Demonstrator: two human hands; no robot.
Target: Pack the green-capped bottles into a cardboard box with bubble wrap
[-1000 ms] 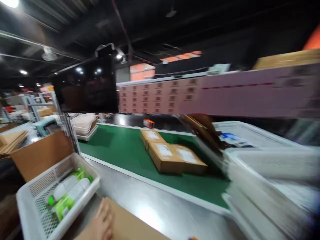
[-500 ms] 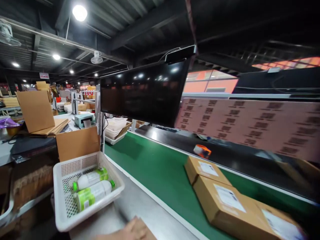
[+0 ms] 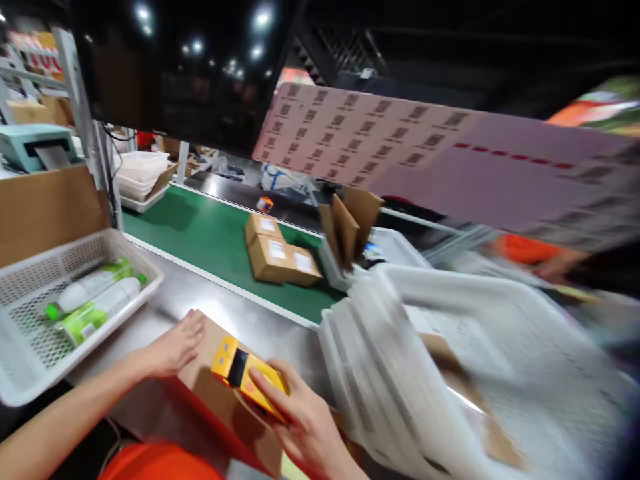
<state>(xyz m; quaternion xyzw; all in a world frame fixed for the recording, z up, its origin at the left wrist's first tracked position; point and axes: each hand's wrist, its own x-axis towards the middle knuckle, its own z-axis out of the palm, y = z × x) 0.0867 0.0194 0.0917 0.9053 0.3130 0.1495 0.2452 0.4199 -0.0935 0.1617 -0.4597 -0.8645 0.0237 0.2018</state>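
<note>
Right hand [image 3: 300, 420] has fingers wrapped around a yellow scanner [image 3: 247, 375], black window facing up, held just over a flat cardboard box [image 3: 215, 393]. Left hand [image 3: 173, 347] lies flat and unclenched on the box's left edge, pinning it to the steel table [image 3: 240, 313]. Nothing gripped on that side.

White basket [image 3: 30, 347] sits to the left, touching the table edge, with two green-capped bottles [image 3: 97, 300] lying in it. Green conveyor [image 3: 210, 240] runs behind the table and carries three labelled parcels [image 3: 280, 257] bunched together.

Risks, as I judge them:
- The box hangs over the near table edge. If the left palm lifts, it could tip toward the person's lap.
- The scanner is held by the fingers at one end only. A bump against the box flap could knock it loose.
- The stack of white trays [image 3: 425, 373] on the right leans close to the right wrist. An elbow move outward could shove it.
- The basket overhangs the table's left side. A nudge from the left forearm may slide it off.

Hard to read:
- Right half of the view is motion-smeared, so tray count and contents are unclear.
- Someone in an orange sleeve [image 3: 525, 250] beyond the trays, hand blurred.
- Parcel labels and the barcode sheet [image 3: 375, 140] overhead are illegible.
- The box's near end is cut off by the person's orange clothing.
</note>
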